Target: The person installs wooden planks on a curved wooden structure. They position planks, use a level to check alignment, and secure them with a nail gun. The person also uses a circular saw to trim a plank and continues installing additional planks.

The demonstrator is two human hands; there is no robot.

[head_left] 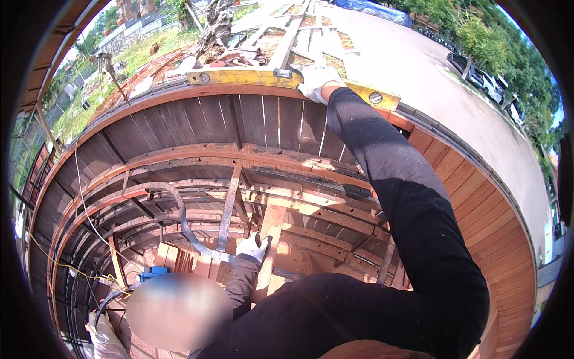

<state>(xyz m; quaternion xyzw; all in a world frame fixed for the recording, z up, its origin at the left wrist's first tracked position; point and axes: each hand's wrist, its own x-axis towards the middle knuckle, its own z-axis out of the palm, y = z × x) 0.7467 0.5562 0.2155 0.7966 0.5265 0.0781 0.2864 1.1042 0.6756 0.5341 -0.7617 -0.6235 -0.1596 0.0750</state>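
A long yellow spirit level (239, 77) lies along the top rim of a curved wooden wall (197, 119). My right hand (318, 82), in a pale glove, is closed over it right of its middle, with the black-sleeved arm stretched out over the wall. Lower down, my left hand (252, 247), also gloved, is closed at the edge of an upright light wooden board (274, 222). A grey curved hose or strip (185, 215) runs down to near that hand. The far side of both grips is hidden.
Curved wooden ribs (299, 161) cross the space below the rim, dusted with sawdust. Stacked reddish boards (173, 258) and a blue tool (152, 273) lie at lower left, beside thin cables (78, 272). A blurred patch covers part of the lower left. Beyond the wall lie white-grey timbers (293, 36).
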